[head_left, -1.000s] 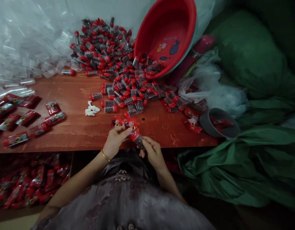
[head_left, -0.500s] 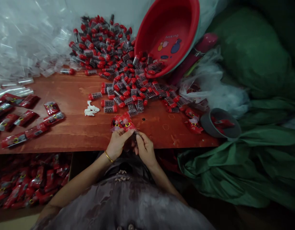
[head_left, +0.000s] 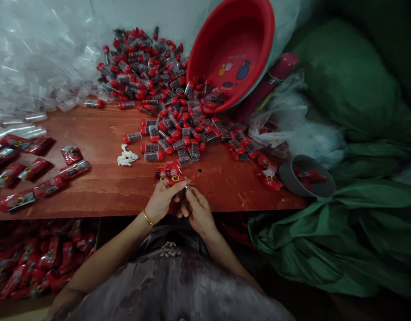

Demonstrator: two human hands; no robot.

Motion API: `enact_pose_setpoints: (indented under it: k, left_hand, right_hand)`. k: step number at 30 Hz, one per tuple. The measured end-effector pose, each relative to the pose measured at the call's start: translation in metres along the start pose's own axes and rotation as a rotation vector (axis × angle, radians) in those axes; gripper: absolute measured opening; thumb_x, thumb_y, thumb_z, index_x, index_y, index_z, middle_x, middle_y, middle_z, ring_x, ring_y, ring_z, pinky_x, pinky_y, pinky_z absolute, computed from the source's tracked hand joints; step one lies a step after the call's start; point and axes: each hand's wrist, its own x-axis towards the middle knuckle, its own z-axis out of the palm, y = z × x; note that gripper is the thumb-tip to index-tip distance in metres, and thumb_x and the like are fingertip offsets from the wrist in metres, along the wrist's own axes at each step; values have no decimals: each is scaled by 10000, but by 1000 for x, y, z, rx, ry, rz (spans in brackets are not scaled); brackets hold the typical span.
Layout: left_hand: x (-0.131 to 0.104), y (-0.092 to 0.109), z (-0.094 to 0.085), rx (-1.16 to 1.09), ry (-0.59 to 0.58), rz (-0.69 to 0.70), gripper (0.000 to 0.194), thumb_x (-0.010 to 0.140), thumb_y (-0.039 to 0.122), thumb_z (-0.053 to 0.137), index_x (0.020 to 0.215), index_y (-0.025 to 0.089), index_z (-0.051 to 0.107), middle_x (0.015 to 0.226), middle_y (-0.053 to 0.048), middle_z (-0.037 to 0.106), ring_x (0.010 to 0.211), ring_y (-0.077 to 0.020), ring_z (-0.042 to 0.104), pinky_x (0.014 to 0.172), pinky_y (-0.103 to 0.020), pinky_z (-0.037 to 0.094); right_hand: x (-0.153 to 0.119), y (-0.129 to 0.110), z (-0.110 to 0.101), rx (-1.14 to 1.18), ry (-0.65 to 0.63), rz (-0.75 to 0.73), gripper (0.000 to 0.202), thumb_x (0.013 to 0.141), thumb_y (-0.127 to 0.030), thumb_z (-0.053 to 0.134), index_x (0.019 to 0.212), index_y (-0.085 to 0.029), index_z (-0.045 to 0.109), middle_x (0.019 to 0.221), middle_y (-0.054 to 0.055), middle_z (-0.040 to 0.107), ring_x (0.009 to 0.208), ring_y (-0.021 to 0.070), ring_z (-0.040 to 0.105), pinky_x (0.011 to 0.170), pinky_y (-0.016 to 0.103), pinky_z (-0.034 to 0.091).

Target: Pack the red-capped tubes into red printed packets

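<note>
Near the table's front edge, my left hand and my right hand meet with fingers closed. Between their fingertips is a small dark tube, mostly hidden; it resembles the clear red-capped tubes of dark beads on the table. Just beyond my left fingers lie red printed packets with yellow eye shapes; whether the fingers also grip one I cannot tell. A big heap of red-capped tubes spreads behind them. Several white scraps lie left of the packets.
A red basin leans tilted at the back, tubes spilling from its lip. Filled red packets lie at left, and more fill a box below. At right stand a grey bowl with red packets and green cloth.
The red packet by my left fingertips has shifted slightly away to the left. My right fingers have curled round beneath the dark piece. The view has tilted slightly.
</note>
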Motion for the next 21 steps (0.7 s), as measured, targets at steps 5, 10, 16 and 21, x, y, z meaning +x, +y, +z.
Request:
enact_pose_setpoints:
  k: [5, 10, 16, 21]
  left_hand:
    - [3, -1, 3, -95, 62, 41, 364, 528, 442, 817, 745, 163, 728, 669, -25, 682, 496, -75, 521, 439, -187, 390]
    - [-2, -4, 7, -52, 53, 115, 319, 537, 433, 820, 659, 165, 696, 620, 1, 643, 571, -86, 549, 535, -188, 441]
    - [-2, -6, -1, -100, 34, 122, 382, 611, 515, 754, 677, 147, 676, 564, 6, 609, 502, -79, 516, 491, -199, 412]
    - [-3, -17, -2, -50, -47, 100, 359, 702, 497, 690, 717, 140, 655, 487, 41, 541, 351, -59, 446, 363, -194, 345]
  right_hand:
    - [0, 1, -3, -176, 64, -98, 320, 827, -491, 552, 965, -203, 540, 663, -39, 622, 380, 57, 485, 397, 185, 411]
    - [2, -3, -1, -224, 117, -146, 307, 845, -489, 522, 911, -192, 561, 507, -71, 538, 320, 63, 435, 332, 175, 336]
    - [3, -11, 4, -248, 129, -163, 280, 830, -467, 544, 893, -194, 545, 638, -27, 634, 336, 63, 488, 338, 180, 364]
    - [10, -13, 5, -247, 121, -175, 251, 803, -439, 582, 842, -195, 539, 478, -74, 550, 337, 77, 492, 358, 177, 385]
